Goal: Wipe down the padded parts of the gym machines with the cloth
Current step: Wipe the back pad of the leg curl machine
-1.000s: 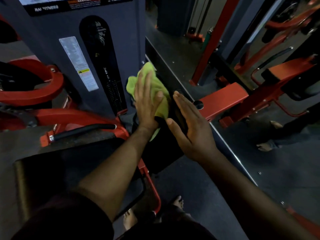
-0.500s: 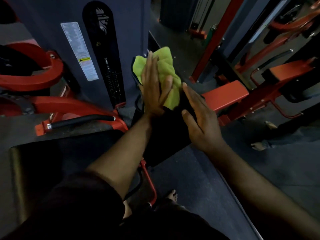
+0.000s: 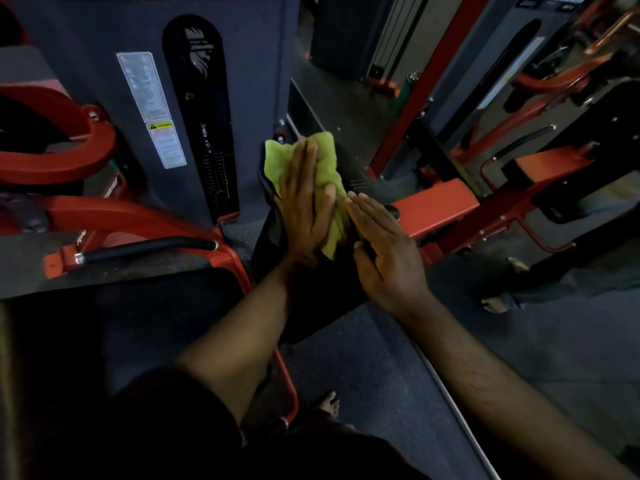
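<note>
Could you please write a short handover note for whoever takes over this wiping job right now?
Left hand: flat and open, pressing the green cloth onto the upper part of the black pad.
Right hand: open, braced against the pad's right edge, holding nothing.
Done: cannot tell how much of this pad has been wiped.
Left: the pad's lower part, then the large dark seat pad at lower left and padding on the neighbouring machines.
</note>
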Available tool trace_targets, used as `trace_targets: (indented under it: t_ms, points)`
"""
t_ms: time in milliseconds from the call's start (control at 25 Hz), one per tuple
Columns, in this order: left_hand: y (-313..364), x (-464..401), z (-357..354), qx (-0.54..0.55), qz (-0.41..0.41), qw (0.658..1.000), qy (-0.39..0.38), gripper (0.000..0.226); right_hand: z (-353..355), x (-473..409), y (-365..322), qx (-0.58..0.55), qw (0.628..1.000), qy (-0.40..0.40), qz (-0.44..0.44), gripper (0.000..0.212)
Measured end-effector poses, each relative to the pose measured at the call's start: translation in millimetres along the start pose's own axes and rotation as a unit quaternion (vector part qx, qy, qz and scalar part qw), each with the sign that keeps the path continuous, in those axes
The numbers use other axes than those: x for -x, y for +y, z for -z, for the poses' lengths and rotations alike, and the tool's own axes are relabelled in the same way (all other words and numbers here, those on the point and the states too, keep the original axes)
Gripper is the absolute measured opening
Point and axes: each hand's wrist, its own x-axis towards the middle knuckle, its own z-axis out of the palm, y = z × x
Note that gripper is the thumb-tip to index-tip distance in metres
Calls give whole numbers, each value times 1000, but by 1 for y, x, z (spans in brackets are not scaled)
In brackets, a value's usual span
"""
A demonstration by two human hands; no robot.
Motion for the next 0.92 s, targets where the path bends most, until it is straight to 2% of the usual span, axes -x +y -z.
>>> trace_targets:
  t_ms: [40,160,200,320,440,600,680,760,800,840,920]
  points:
    - [-17,-1,-2,-4,25,1000,-6,64,-2,0,0,11,1000,3,-6,61]
    - [-40,31,6,-57,207,976,-20,75,-6,2,-1,42,999,8,0,58]
    - [-36,59,8,-59,207,976,-32,77,-7,1,0,49,999,11,1,57]
    - [-6,125,0,-51,39,996,-61,71,-7,1,-3,50,998,9,-23,58]
    - [-4,67,0,-67,-29,996,-42,65,4,-8,-9,32,999,-14,-41,59]
    - [-39,-14,-1,-31,91,995,-7,68,7,-34,-7,123,989,-78,16,57]
    - [-63,5,-2,-26,154,988,-13,73,-7,-33,-12,243,961,-122,57,60]
    - [-58,58,8,-34,249,967,-50,69,-16,-26,-14,352,918,-162,81,62]
    - [-52,93,10,-42,247,965,-74,70,-18,-25,-13,370,910,-169,82,61]
    - [-37,123,15,-48,203,974,-92,72,-17,-25,-12,369,911,-169,77,60]
    - [-18,130,12,-42,59,993,-95,69,-13,-27,-10,336,927,-148,71,55]
